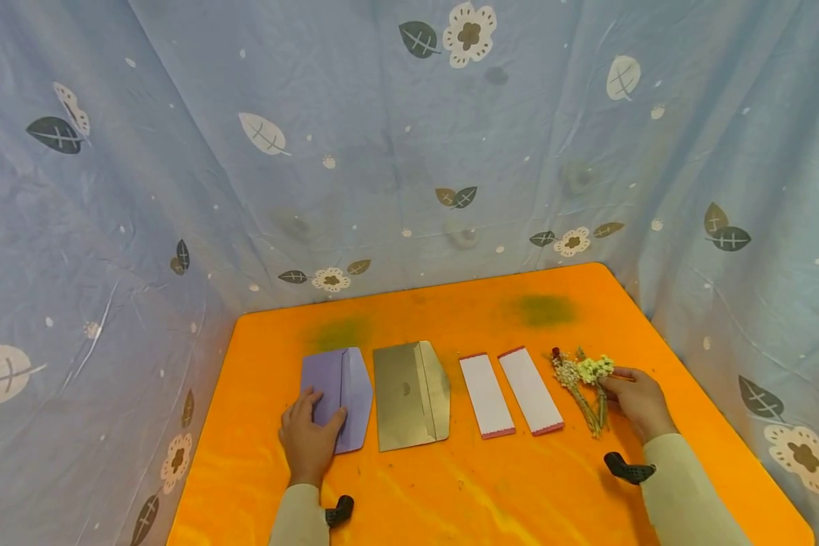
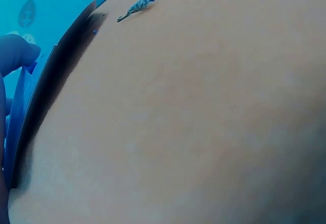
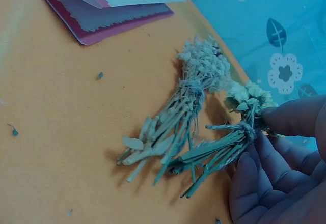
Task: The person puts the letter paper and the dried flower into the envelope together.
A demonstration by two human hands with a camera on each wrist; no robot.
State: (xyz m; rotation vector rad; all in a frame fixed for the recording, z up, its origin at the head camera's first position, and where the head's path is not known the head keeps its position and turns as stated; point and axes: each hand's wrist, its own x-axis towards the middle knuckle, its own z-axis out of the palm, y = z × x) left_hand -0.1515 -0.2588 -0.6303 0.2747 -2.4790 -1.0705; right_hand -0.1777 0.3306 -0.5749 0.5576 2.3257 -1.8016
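Note:
My left hand (image 1: 307, 440) rests on the lower left of a purple envelope (image 1: 358, 402), fingers spread and thumb near its flap crease. The left wrist view shows that envelope (image 2: 25, 102) edge-on beneath the hand. On the right, my right hand (image 1: 638, 402) pinches a small bunch of dried yellow flowers (image 1: 595, 368) between thumb and fingers, just below the blooms. Twine is wound round its green stems (image 3: 214, 150). Close beside it lies a second tied bunch (image 3: 188, 89) with pale blooms; a dark red bloom shows at its top in the head view.
A gold envelope (image 1: 403, 402) lies right of the purple one. Two folded white cards with red edges, a left card (image 1: 487, 394) and a right card (image 1: 531, 390), lie between it and the flowers. Small plant crumbs dot the orange tabletop (image 1: 464, 493). Patterned blue curtains (image 1: 382, 152) enclose the table.

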